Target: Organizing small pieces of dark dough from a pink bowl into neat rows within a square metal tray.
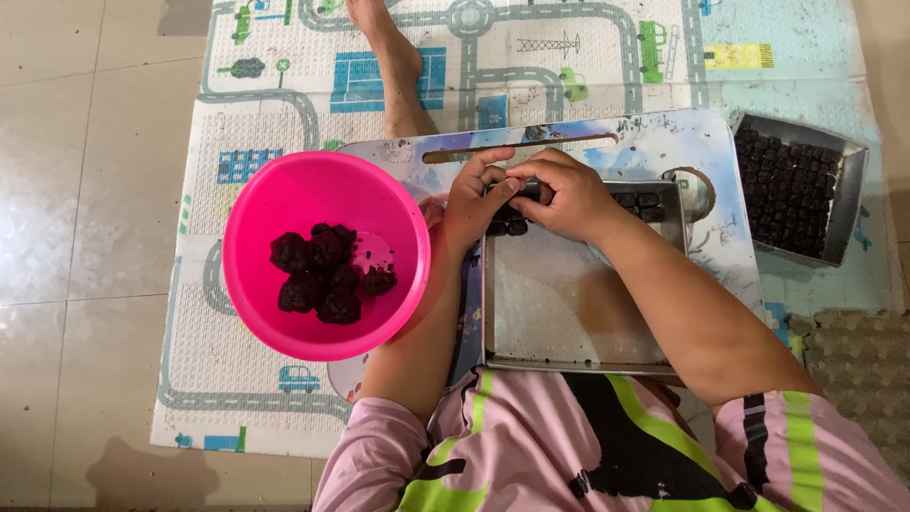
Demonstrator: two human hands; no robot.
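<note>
Dark small lump (527, 191) pinched between the fingertips of both hands, just above the far edge of a shallow metal tray (559, 303) at the centre of the frame. Left hand (472, 194) curled, its grip narrow, thumb and fingers closed on the lump's left end. Right hand (567, 194) arched over from the right, grip likewise narrow and closed on the same lump. Row of similar dark pieces (645, 200) lined up along the tray's upper edge, partly hidden under the right hand. Tray otherwise bare and dull grey, resting on a low table (654, 142) with a printed, smudged top. Bright pink bowl (284, 199) at left centre, touching the left forearm, with several rough dark balls (322, 270) heaped in its bottom. Second metal tray (848, 190) at upper right, packed with rows of dark pieces. Road-patterned play mat (237, 123) spread beneath everything on a tiled floor. Bare foot (389, 47) at top centre. Grey egg carton (863, 370) at lower right.
</note>
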